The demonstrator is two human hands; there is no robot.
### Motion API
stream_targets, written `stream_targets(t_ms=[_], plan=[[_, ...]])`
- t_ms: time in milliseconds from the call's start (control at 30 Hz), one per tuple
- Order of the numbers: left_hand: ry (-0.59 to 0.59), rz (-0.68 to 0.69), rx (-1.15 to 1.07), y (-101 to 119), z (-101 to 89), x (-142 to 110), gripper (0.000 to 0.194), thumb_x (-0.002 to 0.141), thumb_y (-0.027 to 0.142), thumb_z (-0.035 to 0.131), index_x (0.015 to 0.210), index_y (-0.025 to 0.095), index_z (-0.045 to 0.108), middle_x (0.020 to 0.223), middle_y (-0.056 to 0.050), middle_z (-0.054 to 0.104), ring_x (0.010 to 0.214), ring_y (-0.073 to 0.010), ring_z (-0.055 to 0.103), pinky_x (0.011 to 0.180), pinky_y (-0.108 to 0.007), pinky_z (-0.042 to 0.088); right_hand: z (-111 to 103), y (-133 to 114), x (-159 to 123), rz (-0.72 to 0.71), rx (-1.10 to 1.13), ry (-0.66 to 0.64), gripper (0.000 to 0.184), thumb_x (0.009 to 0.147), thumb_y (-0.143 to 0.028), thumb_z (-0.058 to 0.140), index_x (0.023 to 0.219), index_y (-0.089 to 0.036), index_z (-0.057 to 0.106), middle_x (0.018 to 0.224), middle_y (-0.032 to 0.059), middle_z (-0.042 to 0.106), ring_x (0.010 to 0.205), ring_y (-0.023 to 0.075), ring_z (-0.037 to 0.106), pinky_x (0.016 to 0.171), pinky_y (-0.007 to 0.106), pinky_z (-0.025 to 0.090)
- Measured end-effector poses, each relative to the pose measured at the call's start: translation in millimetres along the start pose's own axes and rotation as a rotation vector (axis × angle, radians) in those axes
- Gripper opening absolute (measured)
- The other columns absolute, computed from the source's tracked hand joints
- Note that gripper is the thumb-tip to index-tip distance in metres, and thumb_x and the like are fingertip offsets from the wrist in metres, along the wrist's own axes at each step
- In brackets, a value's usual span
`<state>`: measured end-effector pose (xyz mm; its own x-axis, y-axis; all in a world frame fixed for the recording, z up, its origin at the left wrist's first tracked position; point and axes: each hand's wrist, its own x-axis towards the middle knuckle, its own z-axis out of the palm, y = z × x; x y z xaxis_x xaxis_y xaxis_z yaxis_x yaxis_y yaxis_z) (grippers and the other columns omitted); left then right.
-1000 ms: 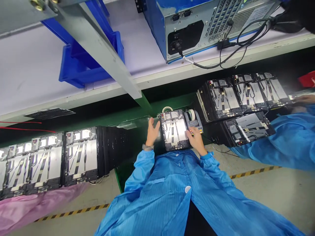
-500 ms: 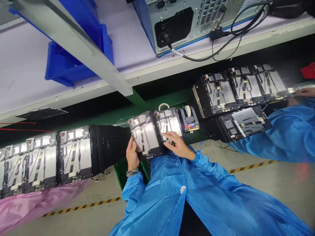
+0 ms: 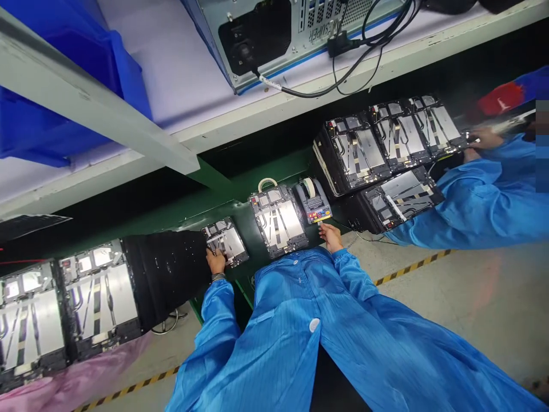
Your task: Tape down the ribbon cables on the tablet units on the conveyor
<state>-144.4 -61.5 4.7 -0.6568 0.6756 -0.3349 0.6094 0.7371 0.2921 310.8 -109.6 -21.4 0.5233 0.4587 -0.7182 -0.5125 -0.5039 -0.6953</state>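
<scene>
My left hand [image 3: 217, 262] holds the lower left edge of an opened tablet [image 3: 229, 240], its silver battery and dark boards exposed. This tablet lies at the right end of a long black stack [image 3: 171, 260]. At the front of a grey automatic tape dispenser [image 3: 316, 201], the fingers of my right hand [image 3: 330, 236] are pinched together on a short strip of tape [image 3: 320, 224]. Between my hands another opened tablet [image 3: 281, 223] lies face up on the green bench, touched by neither hand. A white tape roll [image 3: 309, 186] sits in the dispenser.
More stacks of opened tablets [image 3: 355, 151] stand at the right, near a co-worker's blue sleeve [image 3: 476, 200] and hand [image 3: 484, 140]. Similar tablets [image 3: 100, 292] line the left, beside a pink sleeve [image 3: 98, 366]. Overhead are a shelf [image 3: 309, 117], blue bins [image 3: 124, 80] and a computer case [image 3: 206, 34].
My left hand has carried one tablet leftward, off the middle tablet's side to the black stack. My right hand has left the middle tablet and moved right to the tape dispenser.
</scene>
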Motion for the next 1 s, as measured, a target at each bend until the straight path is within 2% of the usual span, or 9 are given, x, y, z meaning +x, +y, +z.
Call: stream_targets(t_ms=[67, 167, 267, 367, 433, 533, 700, 833, 1000], plan=[[-0.013, 0.007, 0.025, 10.4, 8.0, 1.1, 0.067, 0.098, 0.029, 0.057, 0.157, 0.002, 0.040, 0.158, -0.031, 0.050, 0.155, -0.0369, 0.044, 0.127, -0.049, 0.037, 2.9, 6.8, 1.8, 0.013, 0.032, 0.034, 0.030, 0.064, -0.032, 0.092, 0.078, -0.015, 0.072, 0.062, -0.0021, 0.069, 0.049, 0.0085, 0.057, 0.044, 0.017, 0.042], [-0.036, 0.074, 0.060, 32.3, 18.0, 5.9, 0.063, 0.103, 0.036, 0.052, 0.158, 0.009, 0.039, 0.163, -0.026, 0.045, 0.158, -0.0326, 0.037, 0.129, -0.046, 0.034, -1.0, 17.3, 0.4, 0.031, 0.081, 0.087, 0.024, 0.066, -0.027, 0.090, 0.079, -0.015, 0.072, 0.059, -0.0042, 0.067, 0.048, 0.0074, 0.056, 0.043, 0.015, 0.039], [-0.026, 0.046, 0.133, 54.7, 20.0, 20.0, 0.058, 0.105, 0.042, 0.050, 0.155, 0.016, 0.040, 0.162, -0.023, 0.043, 0.155, -0.0325, 0.040, 0.124, -0.048, 0.041, -6.5, 23.5, -3.9, 0.067, 0.137, 0.104, 0.021, 0.070, -0.024, 0.086, 0.082, -0.017, 0.071, 0.066, -0.0026, 0.072, 0.053, 0.0089, 0.062, 0.045, 0.015, 0.043], [0.010, -0.103, 0.200, 65.5, 15.2, 38.4, 0.059, 0.105, 0.044, 0.046, 0.149, 0.006, 0.039, 0.156, -0.033, 0.040, 0.148, -0.0418, 0.046, 0.114, -0.058, 0.046, -3.8, 22.8, -3.3, 0.099, 0.207, 0.095, 0.018, 0.076, -0.023, 0.081, 0.088, -0.020, 0.068, 0.079, -0.0019, 0.078, 0.066, 0.0113, 0.072, 0.059, 0.019, 0.056], [0.012, -0.145, 0.213, 66.5, 12.7, 46.8, 0.057, 0.105, 0.045, 0.042, 0.144, 0.003, 0.041, 0.152, -0.034, 0.043, 0.144, -0.0430, 0.049, 0.110, -0.058, 0.048, 3.3, 20.4, 0.4, 0.118, 0.246, 0.098, 0.017, 0.078, -0.019, 0.079, 0.088, -0.021, 0.066, 0.077, -0.0035, 0.077, 0.070, 0.0114, 0.074, 0.066, 0.022, 0.061], [0.004, -0.141, 0.237, 65.8, 13.2, 48.9, 0.056, 0.106, 0.048, 0.039, 0.140, 0.004, 0.044, 0.148, -0.032, 0.047, 0.140, -0.0412, 0.051, 0.106, -0.054, 0.049, 15.5, 17.9, 6.0, 0.141, 0.279, 0.119, 0.022, 0.075, -0.012, 0.080, 0.084, -0.021, 0.062, 0.067, -0.0058, 0.071, 0.064, 0.0106, 0.071, 0.065, 0.021, 0.061], [0.005, -0.003, 0.302, 70.8, 11.3, 48.3, 0.057, 0.105, 0.049, 0.039, 0.146, 0.008, 0.041, 0.155, -0.029, 0.042, 0.146, -0.0390, 0.043, 0.112, -0.053, 0.044, 26.5, 18.0, 8.2, 0.157, 0.297, 0.167, 0.030, 0.071, -0.008, 0.084, 0.082, -0.020, 0.060, 0.061, -0.0066, 0.066, 0.057, 0.0104, 0.066, 0.057, 0.021, 0.060], [-0.130, 0.193, 0.405, 81.6, 5.1, 66.1, 0.056, 0.107, 0.050, 0.040, 0.147, 0.012, 0.047, 0.159, -0.023, 0.042, 0.150, -0.0387, 0.036, 0.118, -0.054, 0.036, 28.1, 15.5, 7.6, 0.152, 0.288, 0.219, 0.028, 0.073, -0.005, 0.078, 0.084, -0.020, 0.058, 0.058, -0.0078, 0.062, 0.054, 0.0082, 0.060, 0.057, 0.019, 0.057], [-0.178, 0.200, 0.425, 86.5, 4.2, 71.8, 0.055, 0.104, 0.051, 0.049, 0.140, 0.010, 0.055, 0.155, -0.023, 0.048, 0.150, -0.0432, 0.036, 0.118, -0.060, 0.033, 12.8, 15.6, -15.1, 0.091, 0.223, 0.246, 0.029, 0.071, -0.009, 0.075, 0.090, -0.020, 0.057, 0.061, -0.0091, 0.060, 0.055, 0.0085, 0.057, 0.056, 0.018, 0.052]])
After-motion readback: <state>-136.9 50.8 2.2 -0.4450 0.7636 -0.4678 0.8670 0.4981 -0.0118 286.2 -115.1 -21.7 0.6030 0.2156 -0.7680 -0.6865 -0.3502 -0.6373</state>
